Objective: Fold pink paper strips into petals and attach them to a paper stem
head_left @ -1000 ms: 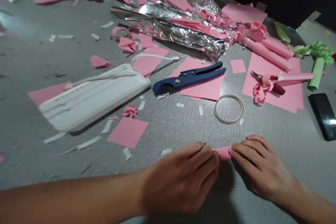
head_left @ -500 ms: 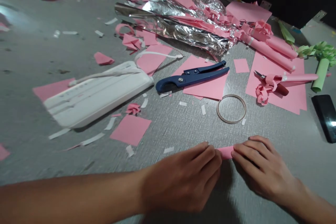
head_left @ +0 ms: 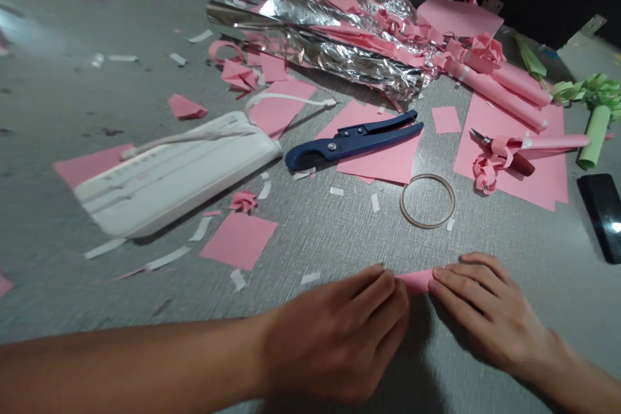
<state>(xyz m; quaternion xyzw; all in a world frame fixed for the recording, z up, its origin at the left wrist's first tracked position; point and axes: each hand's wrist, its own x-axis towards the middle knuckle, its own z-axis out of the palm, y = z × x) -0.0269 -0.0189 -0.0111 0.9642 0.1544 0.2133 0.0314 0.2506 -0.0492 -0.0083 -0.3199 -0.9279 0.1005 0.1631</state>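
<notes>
A small piece of pink paper [head_left: 417, 281], folded or rolled narrow, spans the gap between my two hands near the front of the grey table. My left hand [head_left: 349, 330] pinches its left end with the fingers curled. At the other end, my right hand [head_left: 485, 307] grips the paper with its fingertips. Both ends are hidden under the fingers. Just beyond the hands lies a thin roll of tape [head_left: 451, 197], like a ring. Blue-handled pliers or cutters [head_left: 359, 140] rest on pink paper sheets [head_left: 383, 165] farther back.
A white flat device [head_left: 179, 174] with a cable sits at left, near a pink paper square [head_left: 240, 239]. Crumpled foil [head_left: 320, 45] and rolled pink paper stems [head_left: 495, 90] are at the back. A craft knife [head_left: 514, 158] and a black phone [head_left: 599, 217] lie at right.
My left hand has shifted very slightly left, so a little more of the pink paper shows between the hands. The right hand is nearly still. The view has turned slightly.
</notes>
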